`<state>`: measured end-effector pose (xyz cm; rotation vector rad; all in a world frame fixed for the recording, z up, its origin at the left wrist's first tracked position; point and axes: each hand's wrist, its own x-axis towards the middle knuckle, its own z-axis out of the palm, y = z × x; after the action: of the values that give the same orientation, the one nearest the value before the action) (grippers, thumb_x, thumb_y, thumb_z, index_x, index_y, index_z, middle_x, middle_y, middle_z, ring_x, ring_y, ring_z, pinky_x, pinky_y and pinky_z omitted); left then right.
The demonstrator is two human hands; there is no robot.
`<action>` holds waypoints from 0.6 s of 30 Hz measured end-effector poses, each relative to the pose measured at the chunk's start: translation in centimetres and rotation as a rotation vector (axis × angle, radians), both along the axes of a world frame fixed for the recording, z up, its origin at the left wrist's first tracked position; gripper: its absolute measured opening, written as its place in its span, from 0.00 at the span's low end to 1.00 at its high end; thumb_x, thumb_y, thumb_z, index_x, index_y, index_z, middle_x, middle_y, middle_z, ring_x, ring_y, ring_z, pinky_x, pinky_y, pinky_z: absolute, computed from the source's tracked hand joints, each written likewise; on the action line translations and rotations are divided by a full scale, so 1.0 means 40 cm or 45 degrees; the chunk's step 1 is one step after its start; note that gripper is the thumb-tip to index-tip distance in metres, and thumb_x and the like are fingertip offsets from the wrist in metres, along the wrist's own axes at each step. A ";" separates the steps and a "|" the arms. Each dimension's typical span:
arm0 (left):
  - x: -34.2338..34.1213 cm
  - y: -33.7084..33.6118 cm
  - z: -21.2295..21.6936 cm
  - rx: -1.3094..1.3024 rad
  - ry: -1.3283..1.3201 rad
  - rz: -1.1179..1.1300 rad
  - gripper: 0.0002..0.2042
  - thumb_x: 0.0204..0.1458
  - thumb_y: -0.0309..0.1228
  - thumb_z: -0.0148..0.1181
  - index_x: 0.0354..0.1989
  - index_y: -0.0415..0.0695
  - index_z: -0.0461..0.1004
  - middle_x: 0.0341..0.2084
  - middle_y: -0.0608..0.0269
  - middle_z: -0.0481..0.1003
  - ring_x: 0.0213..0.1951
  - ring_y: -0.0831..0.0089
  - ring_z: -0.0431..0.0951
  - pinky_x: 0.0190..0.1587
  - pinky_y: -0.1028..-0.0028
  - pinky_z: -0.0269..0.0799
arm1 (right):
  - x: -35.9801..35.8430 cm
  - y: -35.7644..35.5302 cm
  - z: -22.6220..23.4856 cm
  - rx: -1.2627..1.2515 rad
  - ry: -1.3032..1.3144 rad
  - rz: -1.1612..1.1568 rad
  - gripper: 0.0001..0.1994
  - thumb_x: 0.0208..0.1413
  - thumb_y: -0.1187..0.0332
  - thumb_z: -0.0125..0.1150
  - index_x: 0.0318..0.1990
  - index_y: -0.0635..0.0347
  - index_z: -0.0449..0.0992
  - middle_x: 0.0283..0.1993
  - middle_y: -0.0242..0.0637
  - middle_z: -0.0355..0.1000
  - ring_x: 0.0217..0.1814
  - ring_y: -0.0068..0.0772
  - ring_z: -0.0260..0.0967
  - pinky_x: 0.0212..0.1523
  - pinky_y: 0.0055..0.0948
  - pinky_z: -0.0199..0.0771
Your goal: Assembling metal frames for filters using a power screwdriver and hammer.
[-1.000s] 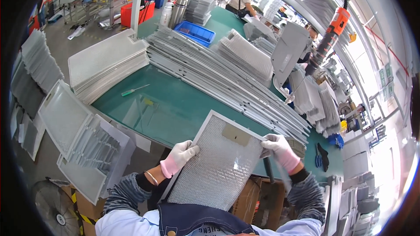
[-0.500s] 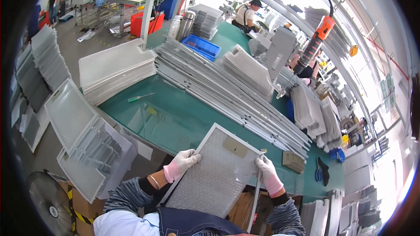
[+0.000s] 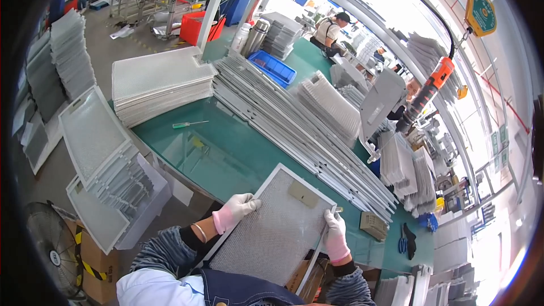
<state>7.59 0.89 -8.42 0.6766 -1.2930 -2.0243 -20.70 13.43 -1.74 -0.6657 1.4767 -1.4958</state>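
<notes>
Between my gloved hands is a rectangular mesh filter panel (image 3: 266, 224) with a thin metal frame and a tan plate near its far edge. It leans toward me over the table's front edge. My left hand (image 3: 237, 209) pinches the left frame side. On the right, my right hand (image 3: 335, 233) is closed on the other frame side, where a narrow metal strip (image 3: 310, 272) runs down. I cannot tell whether that strip is loose from the frame.
Long metal strips (image 3: 306, 136) lie across the green table (image 3: 221, 156). Stacked mesh panels (image 3: 161, 85) stand left of them, by a screwdriver (image 3: 190, 124). A small box (image 3: 374, 225) and blue-handled pliers (image 3: 403, 241) lie right. An orange power screwdriver (image 3: 430, 90) hangs above.
My right hand has moved slightly left and down along the frame side. The panel has shifted a little, and the whole view has turned slightly.
</notes>
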 end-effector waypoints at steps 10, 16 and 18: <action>0.111 -0.274 0.365 -0.427 0.175 0.682 0.15 0.58 0.39 0.58 0.42 0.37 0.75 0.30 0.71 0.72 0.33 0.83 0.68 0.37 0.81 0.66 | 0.184 -0.143 0.184 -0.149 0.028 0.454 0.11 0.63 0.64 0.55 0.41 0.65 0.70 0.37 0.33 0.73 0.40 0.24 0.72 0.42 0.25 0.74; 0.231 -0.372 0.549 -0.634 0.642 0.751 0.22 0.60 0.42 0.54 0.54 0.36 0.69 0.44 0.61 0.74 0.43 0.76 0.73 0.48 0.75 0.69 | 0.246 -0.205 0.485 -0.217 0.694 0.531 0.14 0.59 0.59 0.57 0.37 0.63 0.72 0.27 0.19 0.62 0.26 0.14 0.56 0.27 0.20 0.58; 0.192 -0.286 0.554 -0.627 0.554 0.916 0.22 0.61 0.43 0.53 0.53 0.36 0.69 0.44 0.62 0.73 0.44 0.75 0.73 0.50 0.75 0.68 | 0.156 -0.229 0.545 -0.390 0.880 0.680 0.15 0.57 0.63 0.59 0.41 0.68 0.73 0.29 0.23 0.66 0.29 0.16 0.59 0.30 0.21 0.62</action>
<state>15.25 -10.56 13.72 0.3576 -1.0226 -1.1261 -14.47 4.27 20.06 -1.7428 1.3835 -1.1137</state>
